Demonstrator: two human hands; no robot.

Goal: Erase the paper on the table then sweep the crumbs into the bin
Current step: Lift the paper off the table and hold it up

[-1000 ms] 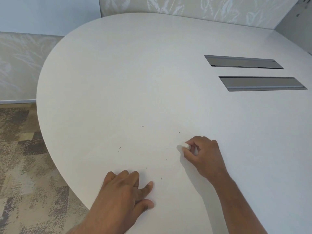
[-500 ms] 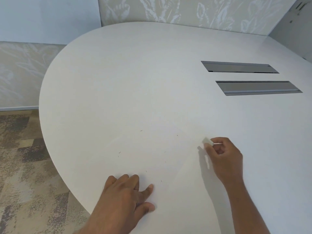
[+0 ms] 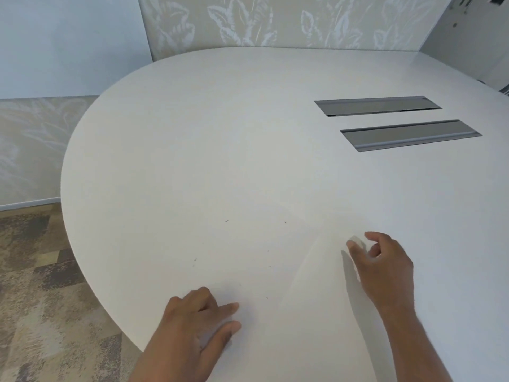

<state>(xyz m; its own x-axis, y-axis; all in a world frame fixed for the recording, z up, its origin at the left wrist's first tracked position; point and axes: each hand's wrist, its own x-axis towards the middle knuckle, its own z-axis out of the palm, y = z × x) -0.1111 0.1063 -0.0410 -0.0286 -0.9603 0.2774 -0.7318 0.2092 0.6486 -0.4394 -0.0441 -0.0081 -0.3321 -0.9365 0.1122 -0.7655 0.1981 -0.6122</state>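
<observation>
A white sheet of paper (image 3: 248,244) lies on the white table (image 3: 220,119), hard to tell apart from it; only its right edge shows as a faint line. My left hand (image 3: 192,326) presses flat on the paper's near part by the table's edge, fingers together. My right hand (image 3: 382,266) pinches a small white eraser (image 3: 356,240) between thumb and fingertips, just past the paper's right edge. Several tiny dark crumbs (image 3: 227,221) dot the paper. No bin is in view.
Two grey recessed cable slots (image 3: 377,105) (image 3: 410,134) sit in the table at the back right. The table's rounded edge curves down the left side, with patterned carpet (image 3: 33,285) below it. Leaf-patterned wall panels (image 3: 261,20) stand behind.
My right hand has carried the eraser to the right, off the middle of the paper to beyond its right edge. My left hand has stayed pressed down in place.
</observation>
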